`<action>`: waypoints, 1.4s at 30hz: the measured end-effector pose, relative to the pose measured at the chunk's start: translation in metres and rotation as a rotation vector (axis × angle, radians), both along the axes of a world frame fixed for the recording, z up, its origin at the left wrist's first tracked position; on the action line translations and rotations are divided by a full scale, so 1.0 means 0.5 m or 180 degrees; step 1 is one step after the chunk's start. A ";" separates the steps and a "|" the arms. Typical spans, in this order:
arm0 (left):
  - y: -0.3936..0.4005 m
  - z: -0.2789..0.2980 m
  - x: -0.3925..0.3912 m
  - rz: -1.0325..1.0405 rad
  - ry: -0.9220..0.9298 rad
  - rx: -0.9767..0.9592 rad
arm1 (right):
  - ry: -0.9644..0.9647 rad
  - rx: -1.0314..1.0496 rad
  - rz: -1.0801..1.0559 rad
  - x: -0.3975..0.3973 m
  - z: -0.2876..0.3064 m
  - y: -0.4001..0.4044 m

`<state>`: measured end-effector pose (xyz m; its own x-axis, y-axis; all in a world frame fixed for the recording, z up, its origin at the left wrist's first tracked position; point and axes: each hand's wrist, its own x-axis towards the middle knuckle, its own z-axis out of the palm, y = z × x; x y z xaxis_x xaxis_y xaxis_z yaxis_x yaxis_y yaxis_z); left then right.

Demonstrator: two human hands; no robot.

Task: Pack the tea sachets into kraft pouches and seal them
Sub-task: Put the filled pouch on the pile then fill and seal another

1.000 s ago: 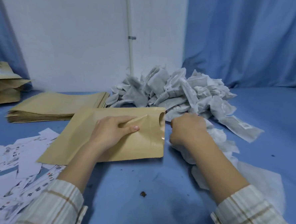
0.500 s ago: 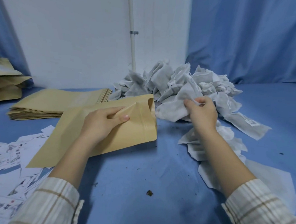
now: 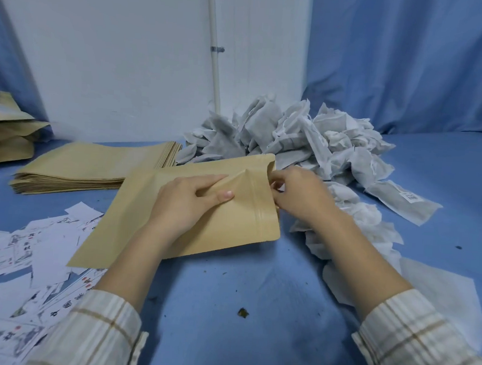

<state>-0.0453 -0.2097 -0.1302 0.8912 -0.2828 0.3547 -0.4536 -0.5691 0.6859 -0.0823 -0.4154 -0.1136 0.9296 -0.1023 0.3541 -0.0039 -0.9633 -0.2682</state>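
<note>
I am watching the kraft pouch (image 3: 192,216) lying flat on the blue table (image 3: 255,296), its long axis running from near-left to far-right, with the open mouth facing right toward the pile of tea sachets (image 3: 293,134). My left hand (image 3: 188,199) is pinching the upper wall of the pouch between thumb and fingers and lifting it into a ridge, holding the mouth agape. My right hand (image 3: 301,194) is sitting right at that mouth, fingers curled and touching its edge; a bit of white is showing under them, likely a sachet going in, though I cannot tell for certain. The mouth is lying directly left of the right fingertips, so the right hand is the nearer one for feeding and I judge the push should be going leftward along the pouch's length. Further out, a stack of flat pouches (image 3: 88,170) is waiting at far left, and printed paper slips (image 3: 18,253) are littering the near-left corner.
</note>
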 end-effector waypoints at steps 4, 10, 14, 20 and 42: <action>-0.026 0.003 -0.011 0.0075 -0.0141 0.0125 | 0.0489 -0.1148 -0.1512 0.005 -0.003 -0.035; -0.033 -0.004 -0.016 0.0138 -0.0086 0.0301 | 0.0409 -0.0640 -0.1532 0.001 -0.008 -0.072; -0.028 -0.001 -0.014 0.0242 -0.0121 0.0138 | -0.1287 0.0618 -0.1089 -0.001 0.010 -0.063; -0.021 0.007 -0.009 0.0484 -0.0178 -0.0131 | -0.0868 0.3865 -0.0462 -0.007 0.027 -0.076; -0.066 0.036 -0.057 -0.0166 -0.0872 0.0400 | 0.1227 0.3351 0.1191 -0.048 0.028 0.001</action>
